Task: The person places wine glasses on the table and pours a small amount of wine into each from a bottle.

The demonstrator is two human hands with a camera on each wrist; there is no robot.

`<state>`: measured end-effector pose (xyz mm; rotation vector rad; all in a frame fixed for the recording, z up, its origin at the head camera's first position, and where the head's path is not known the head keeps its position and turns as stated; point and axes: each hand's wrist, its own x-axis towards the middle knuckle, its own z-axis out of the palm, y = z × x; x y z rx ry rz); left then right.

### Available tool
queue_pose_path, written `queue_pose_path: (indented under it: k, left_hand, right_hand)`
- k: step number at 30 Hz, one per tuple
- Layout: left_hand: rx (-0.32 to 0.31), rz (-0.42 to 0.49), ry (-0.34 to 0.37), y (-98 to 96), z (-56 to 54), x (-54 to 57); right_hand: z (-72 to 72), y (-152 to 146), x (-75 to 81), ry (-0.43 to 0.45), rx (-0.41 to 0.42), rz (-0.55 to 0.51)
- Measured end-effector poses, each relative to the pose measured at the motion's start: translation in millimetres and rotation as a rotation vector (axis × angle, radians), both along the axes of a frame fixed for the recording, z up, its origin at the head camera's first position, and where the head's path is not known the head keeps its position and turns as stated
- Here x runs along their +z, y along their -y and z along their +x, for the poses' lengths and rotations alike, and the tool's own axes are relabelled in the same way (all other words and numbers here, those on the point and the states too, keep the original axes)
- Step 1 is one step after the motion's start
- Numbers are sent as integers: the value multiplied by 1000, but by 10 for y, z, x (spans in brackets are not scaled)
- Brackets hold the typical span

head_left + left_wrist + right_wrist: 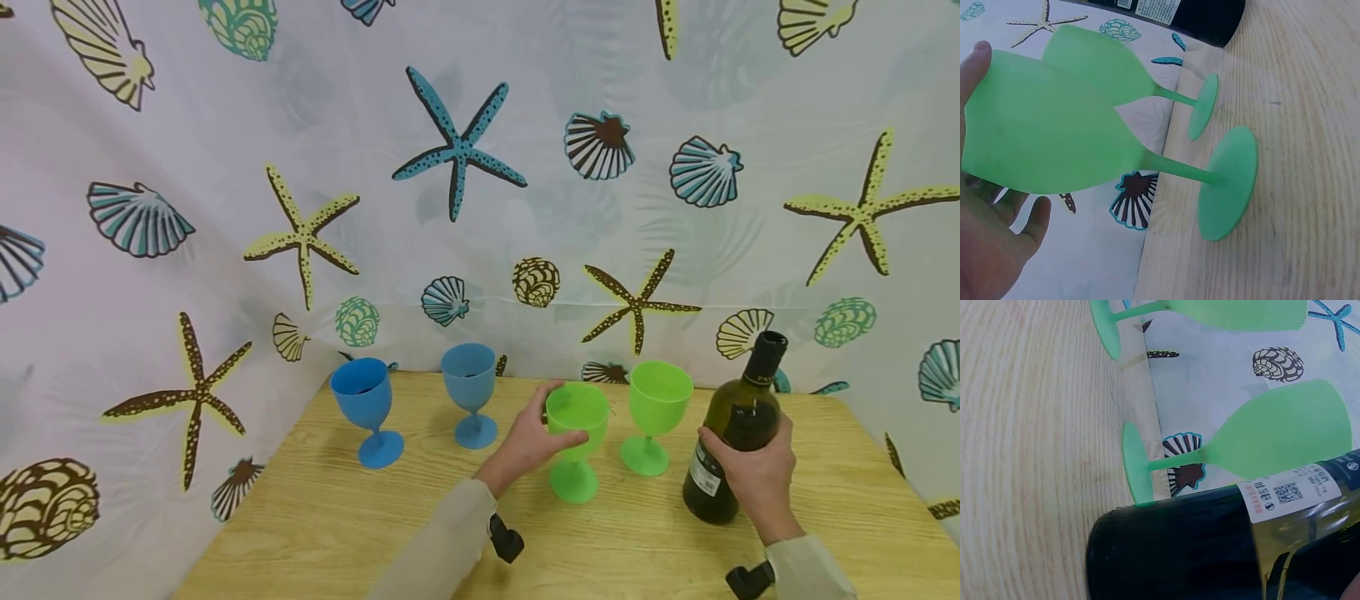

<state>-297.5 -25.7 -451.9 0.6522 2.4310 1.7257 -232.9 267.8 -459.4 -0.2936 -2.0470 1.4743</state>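
Note:
My left hand [528, 442] is around the bowl of the nearer green goblet [579, 421], thumb in front and fingers behind. The goblet stands upright, its round foot on the table. In the left wrist view, the thumb lies against the bowl near the rim, with curled fingers on its other side. At the right, my right hand [761, 471] grips a dark wine bottle [705, 500] around its body. The bottle leans slightly to the right, its base at the tabletop; a white label [1288, 490] shows. A second green goblet [658, 400] stands between them.
Two blue goblets, a darker one [363, 396] and a lighter one [470, 379], stand upright on the left of the wooden table [315, 533]. A white cloth [517, 217] printed with shells and starfish hangs behind the table and along its sides.

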Motion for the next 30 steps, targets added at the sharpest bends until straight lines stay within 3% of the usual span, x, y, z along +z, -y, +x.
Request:
queue_pose_path:
  k: [14,30]
  left_hand:
    - [-24,-34,-12,-3,121,20]
    - [-40,-13,-3,1,174,-5]
  right_hand:
    - [0,-10,-14,-16,3,5]
    - [16,-12,-9,-19,19,13]
